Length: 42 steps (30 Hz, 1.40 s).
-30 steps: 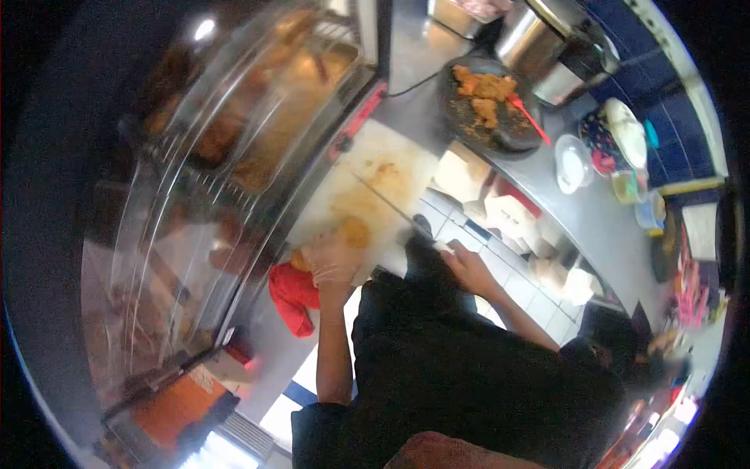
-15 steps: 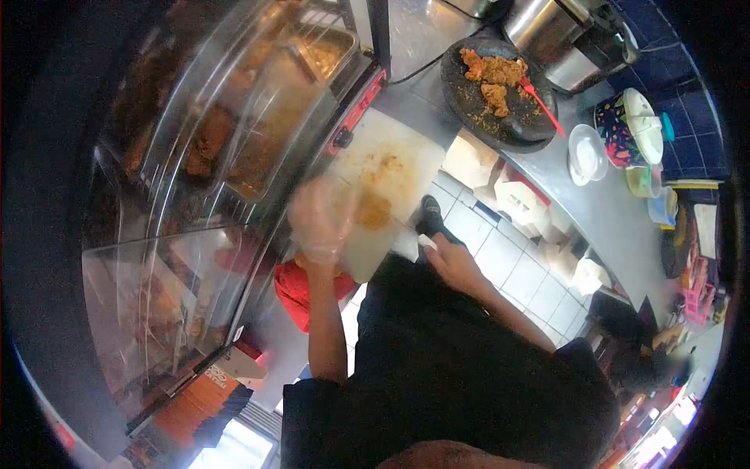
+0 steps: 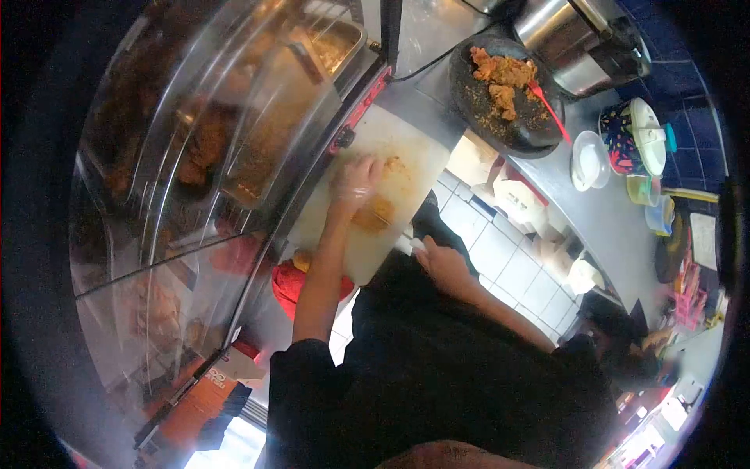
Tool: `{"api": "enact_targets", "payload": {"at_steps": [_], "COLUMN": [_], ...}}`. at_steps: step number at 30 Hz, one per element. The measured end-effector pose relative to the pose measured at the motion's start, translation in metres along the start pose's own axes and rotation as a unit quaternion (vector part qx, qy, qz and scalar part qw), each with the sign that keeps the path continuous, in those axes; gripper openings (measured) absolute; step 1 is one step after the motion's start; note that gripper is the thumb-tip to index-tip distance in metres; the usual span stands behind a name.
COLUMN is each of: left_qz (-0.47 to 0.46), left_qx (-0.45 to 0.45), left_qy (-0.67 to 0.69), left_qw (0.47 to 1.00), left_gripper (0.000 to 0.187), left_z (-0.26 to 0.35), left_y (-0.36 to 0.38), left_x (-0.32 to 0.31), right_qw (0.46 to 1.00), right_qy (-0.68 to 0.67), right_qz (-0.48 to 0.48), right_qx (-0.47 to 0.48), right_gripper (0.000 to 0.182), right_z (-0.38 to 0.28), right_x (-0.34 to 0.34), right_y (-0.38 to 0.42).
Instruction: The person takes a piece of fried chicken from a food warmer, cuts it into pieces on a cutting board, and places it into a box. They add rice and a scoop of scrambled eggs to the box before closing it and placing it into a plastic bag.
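Note:
A white cutting board [image 3: 426, 156] lies below me, marked with brown crumbs and an orange-brown patch [image 3: 373, 215]. My left hand [image 3: 359, 178], in what looks like a clear plastic glove, is down over the board beside the crumbs. Its fingers are bunched together, and what they hold, if anything, is hidden. At the board's near right edge, my right hand [image 3: 447, 268] is closed around the white handle of a knife [image 3: 418, 245]. The knife's blade shows only in part, pointing toward the board. A red cloth [image 3: 291, 283] sits beside the board, beneath my left forearm.
A glass display case [image 3: 211, 180] with fried food and trays stands on the left. On the steel counter are a dark stone plate [image 3: 500, 129] with fried chicken [image 3: 504, 74] and a red fork [image 3: 551, 113], clear tubs [image 3: 587, 160] and a patterned container [image 3: 621, 137]. Boxes [image 3: 519, 199] sit under the counter.
My left hand has moved right and away from me, down onto the board near the crumbs. My right hand has shifted slightly nearer me, still holding the knife.

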<state>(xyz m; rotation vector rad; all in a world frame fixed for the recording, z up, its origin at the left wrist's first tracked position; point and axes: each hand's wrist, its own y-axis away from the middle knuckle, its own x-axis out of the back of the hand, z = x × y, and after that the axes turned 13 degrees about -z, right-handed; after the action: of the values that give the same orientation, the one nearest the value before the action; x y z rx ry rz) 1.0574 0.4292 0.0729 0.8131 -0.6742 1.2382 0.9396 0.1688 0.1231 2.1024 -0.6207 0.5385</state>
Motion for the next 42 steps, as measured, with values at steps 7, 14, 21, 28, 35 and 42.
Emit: {"api": "enact_targets", "payload": {"at_steps": [7, 14, 21, 28, 35, 42], "left_qz": [0.052, 0.141, 0.119, 0.138, 0.152, 0.206], "left_qx": [-0.015, -0.078, -0.014, -0.005, 0.008, -0.040], "left_qy": [0.081, 0.049, 0.043, 0.049, 0.093, 0.051], "left_qw": [0.995, 0.986, 0.992, 0.989, 0.984, 0.976], "left_gripper": [0.035, 0.031, 0.022, 0.019, 0.020, 0.016], "left_z": [0.004, 0.022, -0.014, 0.009, -0.017, 0.022], "left_y": [0.006, 0.026, 0.032, 0.054, 0.041, 0.037], "left_x": [0.001, 0.039, -0.016, 0.024, -0.015, 0.032], "right_qw": [1.000, 0.998, 0.999, 0.999, 0.999, 0.999], "right_qy": [0.007, -0.024, 0.013, 0.001, 0.042, -0.029], "right_qz": [-0.021, -0.052, -0.037, -0.023, -0.015, -0.017], "right_qx": [0.010, 0.008, 0.002, 0.040, 0.022, 0.028], "right_gripper": [0.040, 0.042, 0.043, 0.042, 0.034, 0.041], "right_z": [0.006, -0.030, -0.003, -0.024, -0.003, -0.031], "right_x": [0.010, 0.033, -0.013, 0.005, -0.027, 0.028], "right_y": [-0.004, 0.032, 0.007, 0.033, 0.005, 0.046]}}
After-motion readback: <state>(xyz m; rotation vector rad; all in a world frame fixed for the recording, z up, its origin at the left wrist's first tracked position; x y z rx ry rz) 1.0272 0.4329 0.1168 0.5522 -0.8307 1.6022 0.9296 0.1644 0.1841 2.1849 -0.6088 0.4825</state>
